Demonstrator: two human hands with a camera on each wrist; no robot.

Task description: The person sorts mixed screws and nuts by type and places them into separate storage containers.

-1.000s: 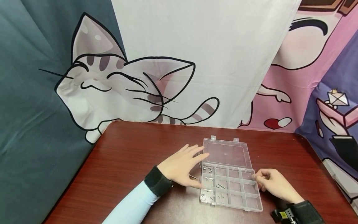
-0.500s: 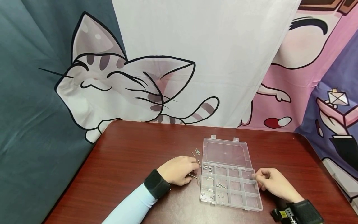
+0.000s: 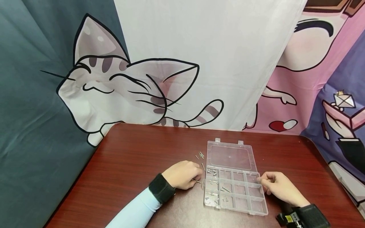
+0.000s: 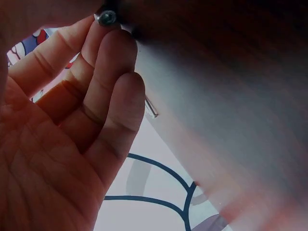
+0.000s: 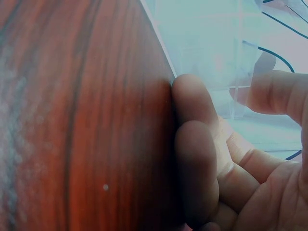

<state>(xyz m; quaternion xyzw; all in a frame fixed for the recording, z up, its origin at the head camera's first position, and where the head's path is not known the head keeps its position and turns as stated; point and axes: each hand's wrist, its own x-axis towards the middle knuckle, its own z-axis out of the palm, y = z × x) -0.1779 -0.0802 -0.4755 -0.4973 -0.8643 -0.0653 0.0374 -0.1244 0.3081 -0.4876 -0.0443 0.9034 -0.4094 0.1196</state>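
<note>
My left hand (image 3: 182, 174) pinches a metal screw (image 3: 196, 181) just left of the open clear plastic compartment box (image 3: 236, 210). In the left wrist view the round recessed head of this screw (image 4: 107, 18) shows between thumb and fingertips; the rest of it is hidden. My right hand (image 3: 280, 186) holds the right wall of the box, thumb at the inner side and curled fingers (image 5: 195, 103) along the outside. Small screws and fasteners (image 3: 211, 172) lie in the left column of compartments, and longer screws (image 3: 226, 189) in the second.
Several loose screws (image 3: 201, 155) lie left of the box's lid (image 3: 230, 155), which is folded back flat. Another loose screw (image 3: 203, 167) lies beside the box wall. The brown wood-grain table (image 3: 137, 148) backs onto a printed cloth (image 3: 228, 63).
My left hand, spread over the box's left edge a second ago, has drawn back left and closed its fingers on the screw. The right hand and box have stayed put.
</note>
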